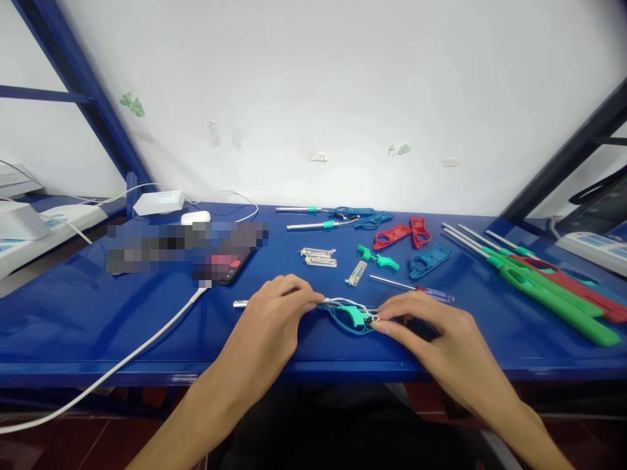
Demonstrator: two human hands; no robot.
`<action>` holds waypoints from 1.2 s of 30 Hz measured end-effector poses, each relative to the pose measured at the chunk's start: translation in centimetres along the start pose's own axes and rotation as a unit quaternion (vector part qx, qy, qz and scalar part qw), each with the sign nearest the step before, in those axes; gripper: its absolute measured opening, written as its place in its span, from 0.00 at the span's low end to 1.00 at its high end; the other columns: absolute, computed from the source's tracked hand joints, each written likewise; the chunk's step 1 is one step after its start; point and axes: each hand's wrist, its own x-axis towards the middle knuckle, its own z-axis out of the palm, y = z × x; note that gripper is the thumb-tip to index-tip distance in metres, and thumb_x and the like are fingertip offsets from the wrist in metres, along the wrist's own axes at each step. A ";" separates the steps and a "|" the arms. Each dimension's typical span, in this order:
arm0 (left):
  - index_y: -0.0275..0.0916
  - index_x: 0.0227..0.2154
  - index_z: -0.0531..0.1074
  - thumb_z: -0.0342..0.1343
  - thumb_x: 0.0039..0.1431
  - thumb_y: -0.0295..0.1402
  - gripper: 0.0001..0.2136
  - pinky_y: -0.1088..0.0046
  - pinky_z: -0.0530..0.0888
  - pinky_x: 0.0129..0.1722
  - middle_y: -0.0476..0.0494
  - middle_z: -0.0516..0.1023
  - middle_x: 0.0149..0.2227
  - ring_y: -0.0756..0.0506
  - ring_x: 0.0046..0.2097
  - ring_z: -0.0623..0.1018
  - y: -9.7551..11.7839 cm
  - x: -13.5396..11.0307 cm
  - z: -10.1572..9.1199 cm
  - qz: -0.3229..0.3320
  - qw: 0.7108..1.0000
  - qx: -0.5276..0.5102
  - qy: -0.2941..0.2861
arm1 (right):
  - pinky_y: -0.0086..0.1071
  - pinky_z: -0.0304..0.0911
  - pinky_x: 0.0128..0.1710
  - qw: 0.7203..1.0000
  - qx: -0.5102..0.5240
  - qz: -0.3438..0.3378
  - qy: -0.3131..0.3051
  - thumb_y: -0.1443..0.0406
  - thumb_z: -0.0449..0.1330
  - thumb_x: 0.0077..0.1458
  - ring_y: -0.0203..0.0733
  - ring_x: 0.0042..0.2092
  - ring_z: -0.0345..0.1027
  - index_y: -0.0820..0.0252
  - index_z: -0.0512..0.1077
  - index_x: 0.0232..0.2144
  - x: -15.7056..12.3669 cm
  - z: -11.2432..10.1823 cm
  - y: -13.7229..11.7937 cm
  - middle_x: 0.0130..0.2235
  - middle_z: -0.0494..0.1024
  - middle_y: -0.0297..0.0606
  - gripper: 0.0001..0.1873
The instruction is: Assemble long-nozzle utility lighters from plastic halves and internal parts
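Both hands are at a partly assembled stick lighter near the table's front edge. My left hand [274,316] is closed around its metal tube [240,303], whose end sticks out to the left. A white wire [345,301] runs from the tube towards my right hand [435,323]. Thumb and index finger there pinch a small black part [373,320], largely covered by the fingertips. Beside it, a teal trigger [353,316] lies over an open blue lighter shell half [343,326]. The shell's right end is hidden by my right fingers.
Beyond my hands lie clear fuel tanks [321,262], teal triggers [386,262], red shell halves [392,236], a blue shell half [431,261] and a screwdriver [435,294]. Whole lighters [548,294] lie right. A phone [228,271] with a white cable [147,343] is left.
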 end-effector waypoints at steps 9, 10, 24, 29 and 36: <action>0.40 0.40 0.83 0.55 0.67 0.15 0.15 0.64 0.76 0.42 0.47 0.82 0.41 0.43 0.41 0.79 -0.1 0.0 0.1 -0.011 0.999 0.008 -0.039 | 0.37 0.73 0.49 1.000 0.008 0.001 0.004 0.57 0.69 0.62 0.46 0.43 0.80 0.47 0.81 0.35 -0.4 0.2 0.4 0.41 0.86 0.31 0.04; 0.40 0.40 0.83 0.55 0.67 0.15 0.15 0.64 0.76 0.42 0.46 0.82 0.41 0.43 0.41 0.79 -0.1 0.1 0.1 -0.014 0.999 0.008 -0.043 | 0.37 0.73 0.49 1.000 0.009 0.001 0.004 0.57 0.69 0.62 0.46 0.43 0.80 0.47 0.81 0.35 -0.4 0.2 0.4 0.41 0.85 0.31 0.04; 0.37 0.43 0.79 0.49 0.67 0.16 0.15 0.55 0.75 0.44 0.40 0.76 0.44 0.40 0.42 0.74 1.4 -0.4 -0.2 0.023 0.991 0.113 -0.068 | 0.34 0.74 0.48 1.000 -0.003 -0.023 0.017 0.58 0.70 0.62 0.42 0.42 0.81 0.46 0.82 0.35 -0.2 0.1 0.4 0.40 0.86 0.28 0.02; 0.33 0.44 0.76 0.49 0.70 0.21 0.10 0.56 0.77 0.47 0.37 0.73 0.46 0.39 0.46 0.74 2.4 -0.8 0.3 0.040 0.994 0.090 -0.035 | 0.34 0.74 0.48 0.999 -0.004 -0.026 0.019 0.59 0.70 0.61 0.42 0.42 0.81 0.46 0.82 0.35 -0.1 0.1 0.5 0.40 0.86 0.28 0.01; 0.32 0.58 0.71 0.49 0.70 0.23 0.17 0.52 0.80 0.51 0.32 0.75 0.52 0.35 0.51 0.77 2.7 -1.2 0.8 0.074 0.983 0.163 -0.051 | 0.34 0.74 0.47 0.999 -0.009 -0.025 0.029 0.59 0.71 0.61 0.42 0.41 0.81 0.48 0.82 0.34 -0.3 0.1 0.2 0.39 0.86 0.29 0.03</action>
